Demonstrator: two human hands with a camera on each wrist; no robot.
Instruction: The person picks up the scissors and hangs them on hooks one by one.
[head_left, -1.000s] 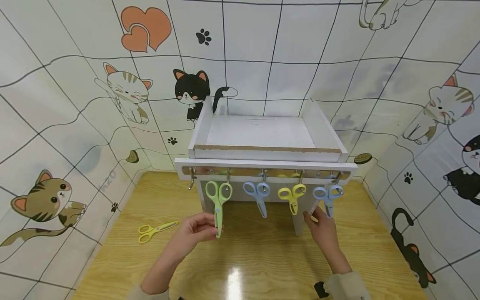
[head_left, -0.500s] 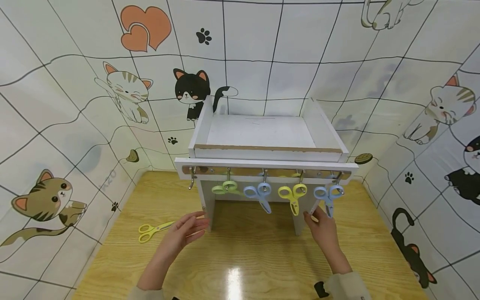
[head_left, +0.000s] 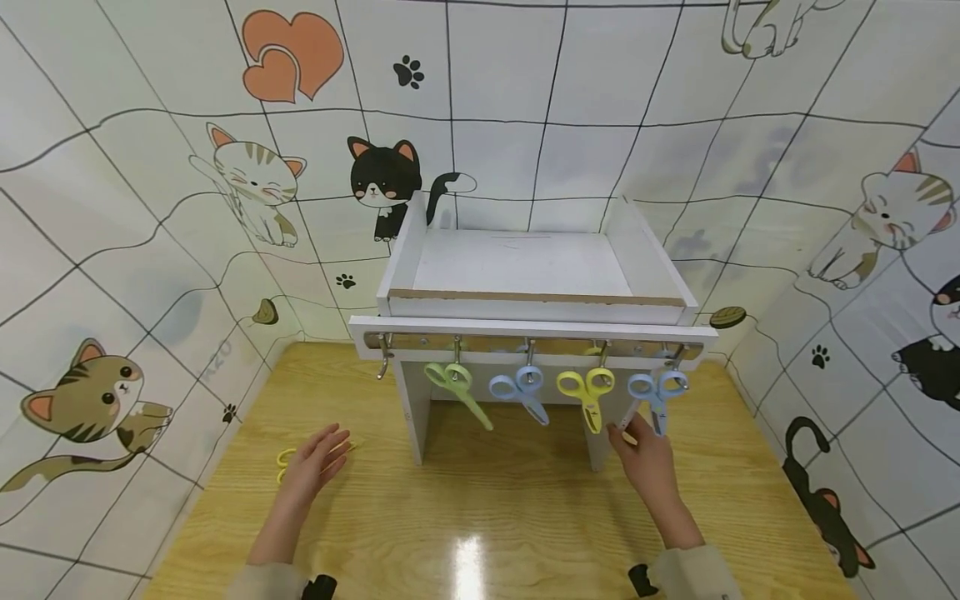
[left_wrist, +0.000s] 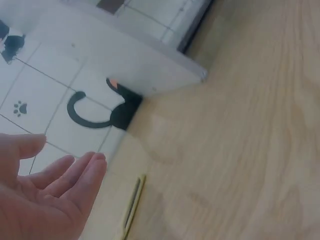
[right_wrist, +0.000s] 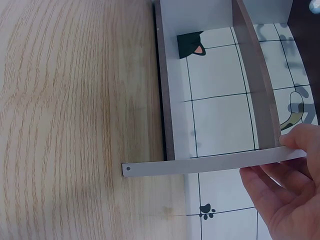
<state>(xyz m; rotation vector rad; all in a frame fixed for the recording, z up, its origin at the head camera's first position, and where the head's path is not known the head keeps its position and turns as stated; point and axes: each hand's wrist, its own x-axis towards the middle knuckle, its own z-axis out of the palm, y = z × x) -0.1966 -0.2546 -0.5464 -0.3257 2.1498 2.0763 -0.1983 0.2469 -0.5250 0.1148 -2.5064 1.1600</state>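
My left hand (head_left: 311,462) hovers over the table at the left with its fingers extended. Behind and under it lie yellow scissors (head_left: 283,457), mostly hidden in the head view; the left wrist view shows a narrow yellow length of them (left_wrist: 132,205) beside the fingers. At the other side, my right hand (head_left: 647,462) pinches the side panel (right_wrist: 215,164) of a white shelf between thumb and fingers. From the shelf's metal hook rail (head_left: 491,343) hang green scissors (head_left: 471,404), blue scissors (head_left: 535,408), yellow scissors (head_left: 590,410) and, farthest right, more blue scissors (head_left: 658,417).
The leftmost hook (head_left: 383,362) carries no scissors. Above the rail sits the shelf's open white tray (head_left: 525,262). The shelf stands on a wooden table (head_left: 480,517), close to walls (head_left: 510,75) covered in a cat-print tile pattern.
My left hand has let go of the green scissors and moved left, toward the yellow scissors on the table. The released green scissors swung on their hook. My right hand has stayed in place.
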